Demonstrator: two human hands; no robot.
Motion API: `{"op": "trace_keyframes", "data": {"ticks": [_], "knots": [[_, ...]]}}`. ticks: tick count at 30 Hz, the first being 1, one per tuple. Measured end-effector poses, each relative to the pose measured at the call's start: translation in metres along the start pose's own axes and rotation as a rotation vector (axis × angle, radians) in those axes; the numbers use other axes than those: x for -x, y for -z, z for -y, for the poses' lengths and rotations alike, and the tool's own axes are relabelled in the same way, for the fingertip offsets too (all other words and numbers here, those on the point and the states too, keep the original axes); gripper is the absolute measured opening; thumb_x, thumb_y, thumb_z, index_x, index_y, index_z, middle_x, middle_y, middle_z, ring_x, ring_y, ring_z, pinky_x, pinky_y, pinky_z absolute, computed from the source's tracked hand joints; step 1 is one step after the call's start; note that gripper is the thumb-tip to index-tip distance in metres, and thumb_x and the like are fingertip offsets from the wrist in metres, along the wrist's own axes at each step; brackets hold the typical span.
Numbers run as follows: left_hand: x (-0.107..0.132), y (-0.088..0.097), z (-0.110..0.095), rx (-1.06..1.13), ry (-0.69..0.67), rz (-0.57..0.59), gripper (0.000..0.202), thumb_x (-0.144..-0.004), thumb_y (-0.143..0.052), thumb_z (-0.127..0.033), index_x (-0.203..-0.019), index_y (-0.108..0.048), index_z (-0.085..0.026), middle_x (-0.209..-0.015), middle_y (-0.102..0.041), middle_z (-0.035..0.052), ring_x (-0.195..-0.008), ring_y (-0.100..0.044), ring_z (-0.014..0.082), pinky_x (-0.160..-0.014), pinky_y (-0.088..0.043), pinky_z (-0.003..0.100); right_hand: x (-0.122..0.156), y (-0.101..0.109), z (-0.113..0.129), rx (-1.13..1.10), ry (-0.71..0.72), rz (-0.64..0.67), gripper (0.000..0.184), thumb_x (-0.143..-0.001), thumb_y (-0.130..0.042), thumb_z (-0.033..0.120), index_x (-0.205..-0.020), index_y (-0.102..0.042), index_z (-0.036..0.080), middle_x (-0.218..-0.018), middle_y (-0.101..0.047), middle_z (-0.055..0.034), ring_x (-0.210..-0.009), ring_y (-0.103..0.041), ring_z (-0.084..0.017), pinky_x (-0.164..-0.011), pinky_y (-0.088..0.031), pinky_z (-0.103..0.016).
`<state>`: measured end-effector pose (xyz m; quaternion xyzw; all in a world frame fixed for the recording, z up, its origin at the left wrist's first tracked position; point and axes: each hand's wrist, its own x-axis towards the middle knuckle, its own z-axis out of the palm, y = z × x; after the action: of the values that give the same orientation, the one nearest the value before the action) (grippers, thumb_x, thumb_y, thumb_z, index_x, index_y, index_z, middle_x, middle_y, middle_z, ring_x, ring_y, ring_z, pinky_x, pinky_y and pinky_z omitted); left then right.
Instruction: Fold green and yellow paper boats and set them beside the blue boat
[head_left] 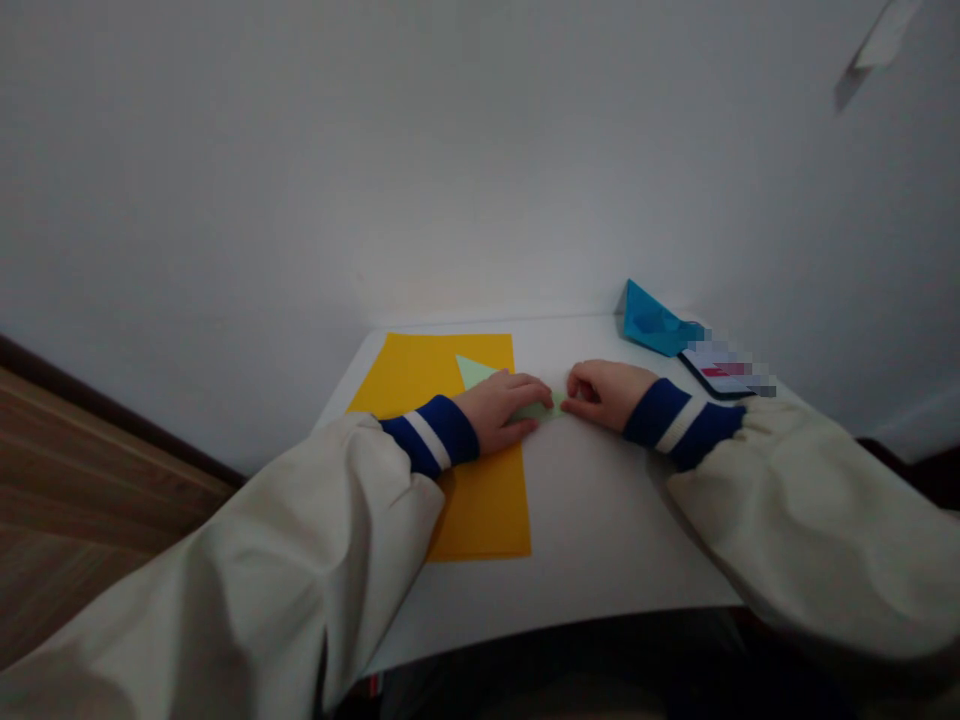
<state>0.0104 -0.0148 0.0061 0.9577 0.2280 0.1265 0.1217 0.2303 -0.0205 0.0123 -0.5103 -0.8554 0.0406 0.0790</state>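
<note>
A folded sheet of pale green paper (475,371) lies partly on the yellow sheets, with a pointed corner showing at its upper left. My left hand (504,408) rests over its middle, fingers stretched and thumb apart, and hides much of it. At the paper's right end my right hand (606,392) has its fingers curled and thumb and forefinger brought together at the tip. The hands face each other with a small gap between, where a bit of the green paper shows.
Yellow paper sheets (480,510) lie on the left of the white table (600,540). A blue folded paper piece (651,324) stands at the back right beside a phone (716,372). The white wall (480,170) rises behind; wooden furniture (90,500) is at left.
</note>
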Motion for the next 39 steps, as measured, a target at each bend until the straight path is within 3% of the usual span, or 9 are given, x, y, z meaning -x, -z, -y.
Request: {"op": "trace_keyframes", "data": {"ticks": [2,9,13,21,29,35,39], "knots": [[0.000,-0.002,0.003,-0.039,0.001,-0.038,0.040,-0.081,-0.047,-0.024,-0.119,-0.048,-0.014,-0.127,-0.050,0.0136,-0.120,-0.043,0.0234,-0.102,-0.033,0.044,-0.001,-0.002,-0.001,-0.011,0.026,-0.020,0.026,-0.077,-0.054,0.045,-0.081,-0.057,0.020,-0.074,-0.057,-0.0026,-0.061,-0.048,-0.013,-0.055,-0.034,-0.025],[0.001,-0.005,-0.003,-0.243,0.362,-0.001,0.055,-0.083,-0.043,-0.053,-0.132,-0.040,-0.028,-0.143,-0.035,0.0062,-0.130,-0.029,0.0362,-0.098,-0.013,0.071,-0.004,-0.007,-0.005,-0.034,0.185,-0.122,0.037,-0.075,-0.057,0.050,-0.093,-0.062,0.017,-0.091,-0.058,-0.0095,-0.082,-0.054,-0.020,-0.077,-0.042,-0.034],[0.000,-0.004,-0.009,-0.237,0.476,-0.018,0.060,-0.079,-0.046,-0.059,-0.129,-0.041,-0.027,-0.145,-0.031,0.0073,-0.131,-0.025,0.0383,-0.093,-0.012,0.076,-0.007,-0.012,-0.004,-0.049,0.233,-0.169,0.037,-0.073,-0.060,0.048,-0.092,-0.062,0.017,-0.096,-0.061,-0.0109,-0.091,-0.055,-0.023,-0.084,-0.041,-0.039],[0.000,-0.007,-0.002,-0.233,0.378,-0.125,0.053,-0.075,-0.054,-0.056,-0.114,-0.048,-0.019,-0.134,-0.045,0.0126,-0.126,-0.036,0.0330,-0.098,-0.007,0.072,-0.011,-0.025,-0.001,-0.156,0.142,-0.249,0.034,-0.064,-0.068,0.042,-0.085,-0.064,0.016,-0.111,-0.061,-0.0140,-0.106,-0.055,-0.026,-0.094,-0.038,-0.042],[-0.001,-0.008,0.001,-0.268,0.319,-0.182,0.054,-0.074,-0.056,-0.056,-0.108,-0.050,-0.015,-0.112,-0.055,0.0121,-0.108,-0.049,0.0285,-0.102,-0.019,0.060,-0.012,-0.026,0.002,-0.202,0.100,-0.254,0.035,-0.059,-0.071,0.042,-0.082,-0.064,0.016,-0.114,-0.060,-0.0156,-0.110,-0.054,-0.027,-0.097,-0.037,-0.044],[-0.001,-0.008,0.003,-0.301,0.285,-0.206,0.058,-0.071,-0.057,-0.058,-0.106,-0.052,-0.012,-0.103,-0.055,0.0131,-0.099,-0.051,0.0280,-0.097,-0.029,0.053,-0.011,-0.026,0.003,-0.247,0.151,-0.256,0.031,-0.059,-0.071,0.039,-0.077,-0.059,0.018,-0.114,-0.060,-0.0145,-0.109,-0.054,-0.027,-0.095,-0.037,-0.045],[-0.001,-0.009,0.003,-0.316,0.259,-0.264,0.060,-0.068,-0.060,-0.056,-0.109,-0.051,-0.012,-0.104,-0.054,0.0129,-0.100,-0.049,0.0277,-0.099,-0.027,0.053,-0.011,-0.024,0.003,-0.311,0.163,-0.259,0.030,-0.060,-0.069,0.033,-0.082,-0.056,0.017,-0.109,-0.062,-0.0138,-0.103,-0.056,-0.026,-0.091,-0.040,-0.043]]}}
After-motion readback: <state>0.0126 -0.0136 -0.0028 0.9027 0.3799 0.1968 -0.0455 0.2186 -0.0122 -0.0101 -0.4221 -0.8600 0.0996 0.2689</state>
